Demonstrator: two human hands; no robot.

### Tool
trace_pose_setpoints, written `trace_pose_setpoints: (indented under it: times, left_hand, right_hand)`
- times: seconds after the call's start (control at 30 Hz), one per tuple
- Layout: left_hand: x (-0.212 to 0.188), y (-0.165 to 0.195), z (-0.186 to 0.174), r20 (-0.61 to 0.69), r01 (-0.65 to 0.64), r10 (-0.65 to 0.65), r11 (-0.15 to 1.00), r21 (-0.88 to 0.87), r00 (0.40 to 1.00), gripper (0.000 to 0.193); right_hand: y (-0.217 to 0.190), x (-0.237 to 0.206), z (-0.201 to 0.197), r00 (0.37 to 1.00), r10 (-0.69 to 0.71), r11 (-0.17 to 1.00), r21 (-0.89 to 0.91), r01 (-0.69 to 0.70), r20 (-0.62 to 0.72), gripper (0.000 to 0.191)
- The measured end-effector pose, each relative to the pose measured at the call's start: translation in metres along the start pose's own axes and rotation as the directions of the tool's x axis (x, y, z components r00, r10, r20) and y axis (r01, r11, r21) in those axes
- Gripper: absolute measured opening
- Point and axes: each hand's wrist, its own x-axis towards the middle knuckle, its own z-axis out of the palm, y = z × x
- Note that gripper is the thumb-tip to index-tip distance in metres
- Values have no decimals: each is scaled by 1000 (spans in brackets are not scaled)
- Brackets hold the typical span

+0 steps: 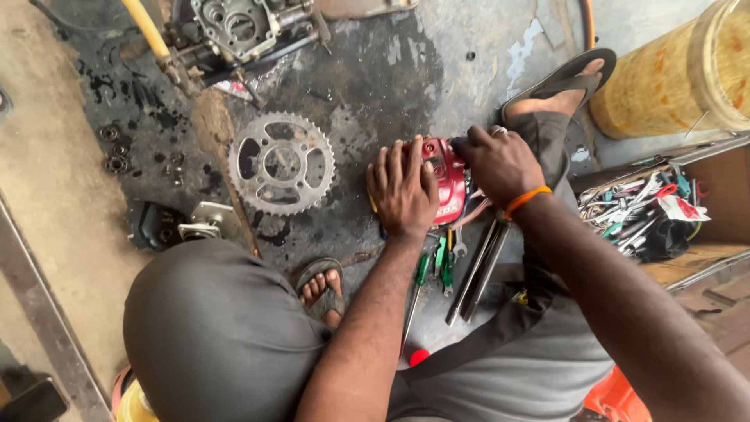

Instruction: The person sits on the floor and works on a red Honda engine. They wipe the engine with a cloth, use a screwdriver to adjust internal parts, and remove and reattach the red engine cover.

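Here, the left hand (402,190) lies flat and the right hand (500,162) curls closed, both gripping the red casing (445,178) on the floor right of the sprocket (282,162); rigid, probably oily, best held by its edges.

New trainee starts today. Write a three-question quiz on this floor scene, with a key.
1. True or false: both hands rest on the red part.
2. What lies left of the left hand? A) sprocket B) hammer C) bottle
3. What colour is the band on the wrist of the right hand?

Key: 1 true. 2 A, the sprocket. 3 orange, the band.
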Motion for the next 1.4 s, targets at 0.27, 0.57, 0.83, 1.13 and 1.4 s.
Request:
trace_pose_setpoints:
  times: [0.27, 0.57, 0.83, 1.13, 1.4]
  left_hand:
    - [4, -1, 1, -1, 0, 0, 1000, 8, 1000, 49]
    - [6, -1, 2, 32, -14, 14, 1000, -10, 999, 50]
    - [4, 1, -2, 2, -30, 30, 1000, 9, 1000, 49]
    - [-9, 16, -4, -105, -142, 132, 986, -92, 986, 44]
    - [-33, 20, -8, -72, -132, 131, 991, -9, 989, 45]
  right_hand:
    - [-23, -6, 28, 916, 281, 951, 214, -225, -287, 18]
    - [2, -2, 13, 989, 105, 983, 162, -87, -106, 18]
    - [32, -9, 7, 897, 360, 869, 442, -223, -256, 12]
    - [-57, -51, 46, 841, 410, 875, 413, -253, -353, 58]
    - [-67, -173, 64, 818, 568, 576, 754, -315, -92, 30]
